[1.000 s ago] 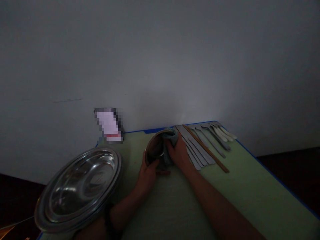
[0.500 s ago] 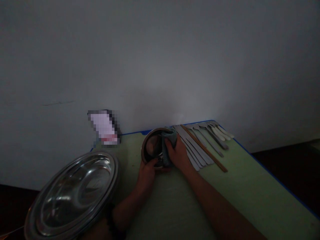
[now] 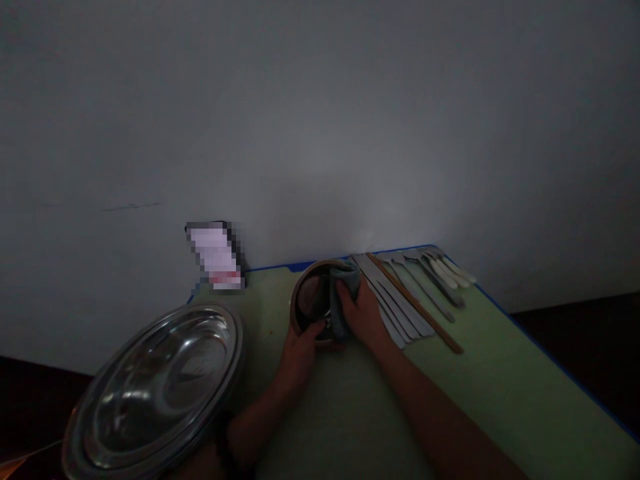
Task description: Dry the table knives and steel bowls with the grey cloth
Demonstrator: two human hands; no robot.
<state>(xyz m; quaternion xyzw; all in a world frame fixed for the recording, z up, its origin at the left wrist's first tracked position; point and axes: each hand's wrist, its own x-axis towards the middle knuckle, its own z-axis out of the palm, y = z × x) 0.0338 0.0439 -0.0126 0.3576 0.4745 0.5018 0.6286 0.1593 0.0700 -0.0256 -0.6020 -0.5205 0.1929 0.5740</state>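
Note:
A small steel bowl is tipped on its side on the green table, its mouth toward me. My left hand grips the bowl's near rim from below. My right hand is closed on a grey-blue cloth and presses it against the bowl's right rim and inner wall. The room is dim.
A large steel basin rests at the table's left near corner. Several flat metal utensils, spoons and a wooden chopstick lie in a row right of the bowl. A pixelated box stands against the grey wall.
The cloth in my right hand has shifted along the bowl's rim, and the bowl has turned a little in my left hand. The view swayed slightly.

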